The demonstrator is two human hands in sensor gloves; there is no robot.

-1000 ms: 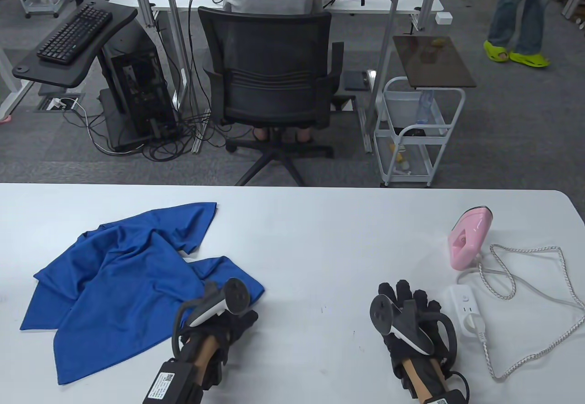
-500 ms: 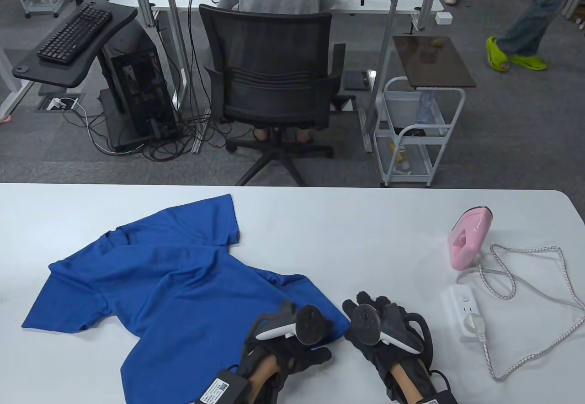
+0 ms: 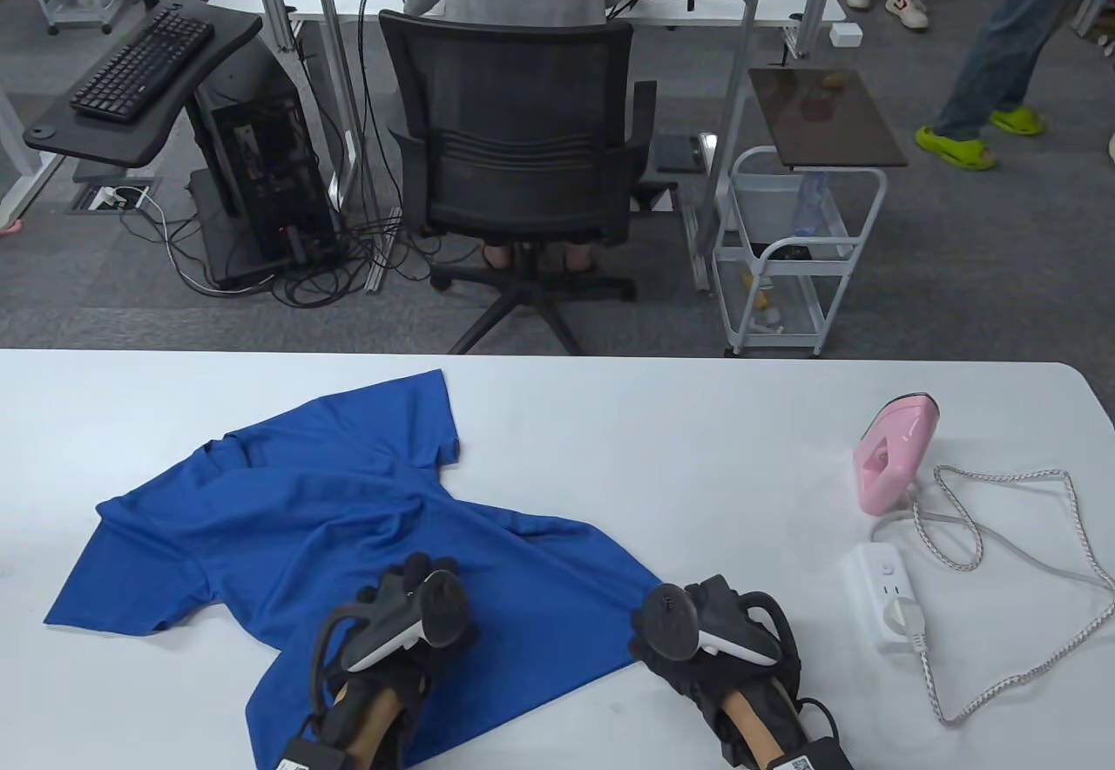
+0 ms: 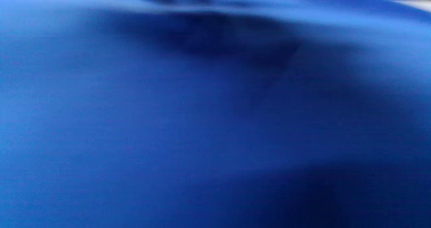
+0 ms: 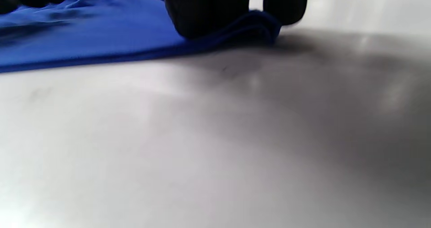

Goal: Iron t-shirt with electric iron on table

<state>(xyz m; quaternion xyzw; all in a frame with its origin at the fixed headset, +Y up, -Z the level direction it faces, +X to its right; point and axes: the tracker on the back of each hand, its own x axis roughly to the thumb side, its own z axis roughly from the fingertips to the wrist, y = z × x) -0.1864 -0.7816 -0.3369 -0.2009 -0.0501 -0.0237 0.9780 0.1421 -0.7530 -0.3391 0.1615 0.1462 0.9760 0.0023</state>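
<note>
The blue t-shirt lies partly spread on the white table, left of centre, with some wrinkles. My left hand rests on the shirt's lower middle; the left wrist view shows only blue fabric. My right hand is at the shirt's right hem corner. In the right wrist view its fingers pinch the folded hem corner against the table. The pink iron stands at the far right, away from both hands.
A white power strip lies right of my right hand, with the iron's braided cord looped near the table's right edge. Beyond the far edge stand an office chair and a white cart.
The shirt was dragged rightward and spread out. My left hand then moved back left onto the shirt's middle. My right hand moved left and took the hem corner.
</note>
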